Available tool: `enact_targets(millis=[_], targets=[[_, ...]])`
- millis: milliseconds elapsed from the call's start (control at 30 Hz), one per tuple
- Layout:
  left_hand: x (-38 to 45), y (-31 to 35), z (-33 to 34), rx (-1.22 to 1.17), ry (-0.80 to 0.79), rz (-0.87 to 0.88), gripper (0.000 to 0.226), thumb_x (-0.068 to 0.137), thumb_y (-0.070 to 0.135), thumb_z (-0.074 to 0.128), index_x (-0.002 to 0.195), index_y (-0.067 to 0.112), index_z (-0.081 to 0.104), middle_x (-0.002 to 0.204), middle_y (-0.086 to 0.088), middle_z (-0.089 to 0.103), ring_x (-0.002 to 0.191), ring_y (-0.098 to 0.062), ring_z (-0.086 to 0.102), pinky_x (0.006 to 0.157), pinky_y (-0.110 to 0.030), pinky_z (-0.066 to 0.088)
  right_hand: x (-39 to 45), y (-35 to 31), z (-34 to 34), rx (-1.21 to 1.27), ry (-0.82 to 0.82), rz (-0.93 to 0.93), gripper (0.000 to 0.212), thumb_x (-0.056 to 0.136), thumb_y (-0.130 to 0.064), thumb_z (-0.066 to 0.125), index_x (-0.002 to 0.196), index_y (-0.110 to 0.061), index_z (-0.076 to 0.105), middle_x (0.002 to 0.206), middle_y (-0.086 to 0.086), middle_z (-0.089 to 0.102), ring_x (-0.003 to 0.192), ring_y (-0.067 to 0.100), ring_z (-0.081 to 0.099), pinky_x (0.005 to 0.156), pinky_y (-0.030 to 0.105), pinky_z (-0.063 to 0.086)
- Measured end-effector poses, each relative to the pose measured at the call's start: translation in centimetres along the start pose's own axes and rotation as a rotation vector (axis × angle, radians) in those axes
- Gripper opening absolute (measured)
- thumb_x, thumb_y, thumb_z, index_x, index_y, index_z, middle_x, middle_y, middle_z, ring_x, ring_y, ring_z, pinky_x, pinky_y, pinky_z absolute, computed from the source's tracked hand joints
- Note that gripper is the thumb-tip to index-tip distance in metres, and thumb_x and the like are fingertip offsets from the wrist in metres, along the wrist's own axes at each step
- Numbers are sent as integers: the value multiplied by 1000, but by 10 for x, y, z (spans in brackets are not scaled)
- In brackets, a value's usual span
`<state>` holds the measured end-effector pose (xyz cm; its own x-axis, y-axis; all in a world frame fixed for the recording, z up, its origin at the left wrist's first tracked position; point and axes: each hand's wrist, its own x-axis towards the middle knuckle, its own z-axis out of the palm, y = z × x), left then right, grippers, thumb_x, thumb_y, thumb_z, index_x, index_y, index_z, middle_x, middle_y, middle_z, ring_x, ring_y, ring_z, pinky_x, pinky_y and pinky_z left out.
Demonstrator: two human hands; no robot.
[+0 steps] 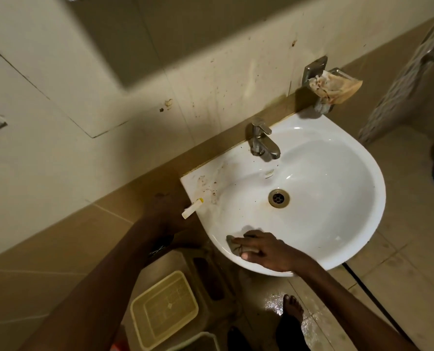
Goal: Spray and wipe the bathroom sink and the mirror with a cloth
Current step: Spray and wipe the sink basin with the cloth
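Note:
The white sink (337,178) hangs on the wall, with brown specks and stains on its left rim. My right hand (266,249) presses a grey cloth (233,243) flat onto the sink's near left rim. My left hand (169,214) is in shadow beside the sink's left edge, closed around what looks like a dark spray bottle. The bottle's white nozzle with a yellow tip (191,208) points at the rim. The mirror (160,34) is on the wall above, and only its lower part shows.
A chrome faucet (261,141) stands at the back of the sink, above the drain (278,198). A wall holder with a crumpled rag (334,86) is mounted at the upper right. A cream plastic basket (165,307) stands below. My bare foot (293,307) is on the wet floor.

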<state>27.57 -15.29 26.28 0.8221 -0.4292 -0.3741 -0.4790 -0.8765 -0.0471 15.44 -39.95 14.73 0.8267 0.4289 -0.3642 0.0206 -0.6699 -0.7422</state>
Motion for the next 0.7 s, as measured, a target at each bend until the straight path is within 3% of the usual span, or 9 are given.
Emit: enact_targets(millis=[67, 167, 267, 400, 467, 533, 633, 700], targets=[[-2, -5, 6, 21, -13, 9, 23, 88, 39, 53, 106, 25, 59, 99, -1, 68, 93, -20, 64, 92, -31, 42, 16, -14, 5, 58, 54, -71, 59, 91, -37, 63, 141, -47, 33, 136, 6, 45, 132, 26, 38, 110, 41, 32], [-3, -9, 9, 47, -45, 36, 28, 90, 45, 50, 109, 26, 59, 101, -2, 68, 96, -21, 63, 92, -31, 39, 54, -41, 17, 41, 180, -85, 53, 90, -35, 63, 139, -36, 46, 136, 10, 43, 129, 32, 39, 107, 47, 33], [-2, -9, 10, 122, -82, 60, 34, 91, 47, 48, 116, 27, 58, 108, 0, 68, 101, -20, 62, 98, -32, 37, 64, -55, 18, 72, 266, -74, 51, 91, -33, 61, 139, -34, 45, 141, 4, 40, 137, 26, 27, 109, 52, 28], [2, -8, 3, 181, -92, 91, 34, 91, 46, 49, 118, 27, 57, 112, 3, 65, 105, -17, 59, 102, -32, 35, 34, -40, 21, -134, 67, 27, 55, 93, -47, 50, 142, -50, 26, 158, -3, 10, 145, 33, -2, 108, 67, 16], [4, -8, 1, 172, -79, 104, 32, 92, 45, 48, 115, 26, 58, 110, 3, 65, 104, -17, 59, 101, -33, 33, 27, -41, 24, -154, 66, 68, 53, 95, -41, 49, 140, -52, 23, 157, -3, 8, 141, 40, 10, 102, 62, 29], [4, -8, -1, 154, -29, 92, 30, 92, 45, 47, 110, 25, 60, 104, 1, 67, 99, -18, 61, 97, -31, 34, 35, -55, 29, -200, 154, 29, 49, 93, -35, 52, 137, -47, 32, 149, 2, 21, 127, 39, 31, 92, 54, 39], [6, -13, -2, 44, 70, 50, 29, 90, 43, 52, 107, 22, 61, 97, -1, 68, 94, -19, 63, 83, -26, 33, 72, -79, 35, -255, 391, 42, 44, 92, -32, 53, 134, -31, 38, 138, 5, 32, 112, 34, 44, 85, 48, 47], [8, -19, -2, -29, 71, 43, 25, 88, 42, 56, 104, 23, 62, 81, 5, 63, 87, -18, 64, 77, -24, 31, 97, -94, 28, -89, 599, 129, 38, 95, -29, 50, 131, -30, 39, 133, 7, 37, 106, 33, 47, 81, 49, 50]])
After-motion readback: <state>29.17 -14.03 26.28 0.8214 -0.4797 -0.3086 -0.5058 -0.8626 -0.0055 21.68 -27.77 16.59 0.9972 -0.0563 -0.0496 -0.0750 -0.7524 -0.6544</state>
